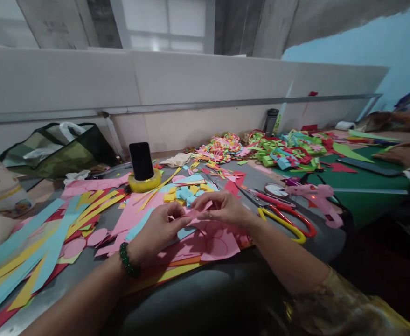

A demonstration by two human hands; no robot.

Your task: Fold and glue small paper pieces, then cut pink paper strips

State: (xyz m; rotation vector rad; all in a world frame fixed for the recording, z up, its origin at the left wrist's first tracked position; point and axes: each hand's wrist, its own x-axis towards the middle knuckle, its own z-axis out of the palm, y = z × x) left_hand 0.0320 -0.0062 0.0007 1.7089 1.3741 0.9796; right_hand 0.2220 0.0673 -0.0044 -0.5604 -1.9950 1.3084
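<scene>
From here I see both the left hand [159, 228] and right hand [225, 210] with fingers pinched on a small pink piece [193, 216], above the tabletop's [325, 245] near edge. Yellow-and-blue cut pieces [187, 193] lie just beyond; a pink glue gun [318, 198] rests near the right edge.
</scene>
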